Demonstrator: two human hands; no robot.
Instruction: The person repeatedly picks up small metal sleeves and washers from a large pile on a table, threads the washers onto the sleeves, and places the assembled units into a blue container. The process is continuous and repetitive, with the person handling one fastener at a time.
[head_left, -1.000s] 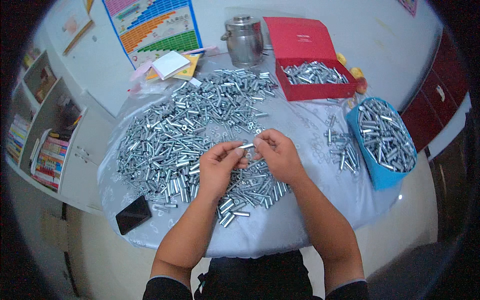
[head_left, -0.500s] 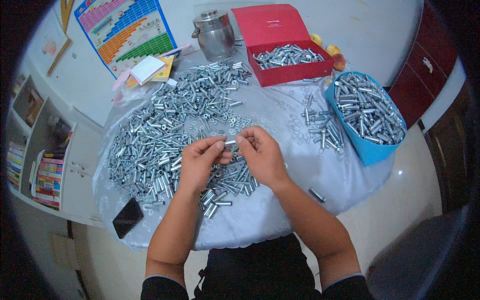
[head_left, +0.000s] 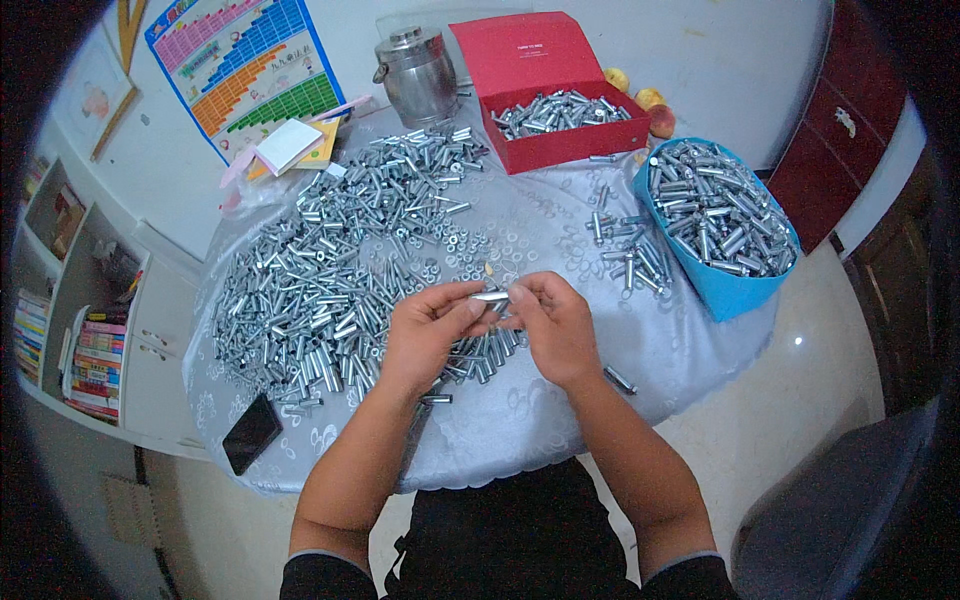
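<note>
A short silvery expansion bolt [head_left: 490,296] lies level between my two hands, over the near side of the table. My left hand [head_left: 428,328] pinches its left end between thumb and fingers. At its other end, the thumb and fingers of my right hand [head_left: 556,325] are closed on it. Below and left of the hands spreads a big heap of loose metal bolts and sleeves [head_left: 300,290]. Flat washers [head_left: 465,242] lie scattered just beyond my hands. The fingers partly cover the bolt, so its tip details are hidden.
A blue bin [head_left: 735,297] full of assembled bolts stands at the right, with several loose bolts [head_left: 635,255] beside it. Farther back are an open red box [head_left: 570,150] of bolts and a steel pot [head_left: 420,80]. A phone [head_left: 252,434] lies at the front left; one bolt [head_left: 620,380] lies right.
Both hands have moved slightly right with the bolt between them, and more of the bolt shows. The whole view has shifted a little; the heap and containers look the same.
</note>
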